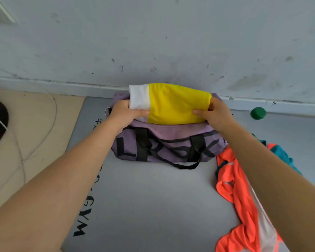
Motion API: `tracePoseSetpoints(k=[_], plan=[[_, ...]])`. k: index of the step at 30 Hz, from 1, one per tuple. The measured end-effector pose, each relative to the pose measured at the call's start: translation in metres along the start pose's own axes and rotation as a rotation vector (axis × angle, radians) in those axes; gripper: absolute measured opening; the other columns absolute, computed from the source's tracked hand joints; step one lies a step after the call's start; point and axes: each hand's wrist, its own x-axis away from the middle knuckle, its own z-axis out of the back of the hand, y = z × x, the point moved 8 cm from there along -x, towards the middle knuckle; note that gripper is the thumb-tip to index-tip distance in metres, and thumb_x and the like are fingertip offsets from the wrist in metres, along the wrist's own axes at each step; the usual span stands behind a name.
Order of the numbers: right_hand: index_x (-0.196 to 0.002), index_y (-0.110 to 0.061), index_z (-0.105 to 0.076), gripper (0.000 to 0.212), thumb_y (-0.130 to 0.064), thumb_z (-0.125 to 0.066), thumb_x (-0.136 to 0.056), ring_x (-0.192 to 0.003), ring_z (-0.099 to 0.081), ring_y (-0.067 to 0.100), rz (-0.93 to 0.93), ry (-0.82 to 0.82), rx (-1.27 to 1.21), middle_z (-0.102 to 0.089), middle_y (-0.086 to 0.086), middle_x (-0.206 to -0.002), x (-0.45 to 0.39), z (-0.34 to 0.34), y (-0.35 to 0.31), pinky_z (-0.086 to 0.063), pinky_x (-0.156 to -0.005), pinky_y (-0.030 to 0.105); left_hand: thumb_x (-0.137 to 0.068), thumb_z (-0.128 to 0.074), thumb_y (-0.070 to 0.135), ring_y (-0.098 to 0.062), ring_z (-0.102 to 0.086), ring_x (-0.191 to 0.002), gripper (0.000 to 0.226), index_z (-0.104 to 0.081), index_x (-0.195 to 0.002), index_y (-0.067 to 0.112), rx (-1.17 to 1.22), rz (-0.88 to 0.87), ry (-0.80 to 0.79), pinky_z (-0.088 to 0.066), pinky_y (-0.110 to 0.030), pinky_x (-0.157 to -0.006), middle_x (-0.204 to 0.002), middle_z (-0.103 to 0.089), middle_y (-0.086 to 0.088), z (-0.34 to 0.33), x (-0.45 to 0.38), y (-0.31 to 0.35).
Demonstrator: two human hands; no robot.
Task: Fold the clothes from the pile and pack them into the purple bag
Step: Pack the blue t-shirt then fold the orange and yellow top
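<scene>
the left hand [125, 110] grips the white end and the right hand [215, 110] grips the yellow end of a folded yellow-and-white garment [173, 104], fingers curled around its edges. it sits in the open top of the purple bag [164, 142], which lies on a grey mat [144, 197] by the wall. an orange garment [238, 197] and a teal garment [282, 153] lie piled just right of the bag.

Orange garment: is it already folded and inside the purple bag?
No, the orange garment lies crumpled on the grey mat beside the purple bag.
</scene>
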Motion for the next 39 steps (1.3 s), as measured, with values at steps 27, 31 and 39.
tracePoseSetpoints(k=[27,31,39], plan=[[-0.14,-0.019,-0.039,0.057,-0.03,-0.065,-0.091,-0.081,-0.055,0.019,-0.06,-0.095,0.306,-0.062,0.005,-0.092,-0.018,-0.041,0.027,-0.038,-0.075,0.029,-0.082,-0.076,0.035,-0.017,-0.054,-0.093,0.052,-0.061,-0.128,0.016,-0.597,0.012,0.02,-0.04,-0.029,-0.076,-0.116,-0.066,-0.004,0.0,-0.005,-0.019],[-0.144,-0.01,-0.039,0.07,-0.05,-0.06,-0.09,-0.123,-0.049,0.028,-0.224,-0.18,0.262,-0.053,0.007,-0.133,-0.019,-0.053,0.043,-0.04,-0.1,0.035,-0.086,-0.065,0.053,-0.022,-0.058,-0.103,0.054,-0.064,-0.125,0.015,-0.33,0.229,-0.065,-0.047,-0.035,-0.094,-0.115,-0.063,-0.003,-0.001,-0.007,-0.04],[-0.134,-0.004,-0.053,0.06,-0.039,-0.068,-0.088,-0.118,-0.055,0.031,-0.408,-0.183,-0.003,-0.056,0.012,-0.134,-0.016,-0.061,0.062,-0.044,-0.105,0.046,-0.089,-0.067,0.038,-0.018,-0.054,-0.077,0.026,-0.07,-0.087,0.012,-0.295,0.113,0.097,-0.044,-0.033,-0.072,-0.089,-0.063,-0.005,0.007,-0.013,-0.04]])
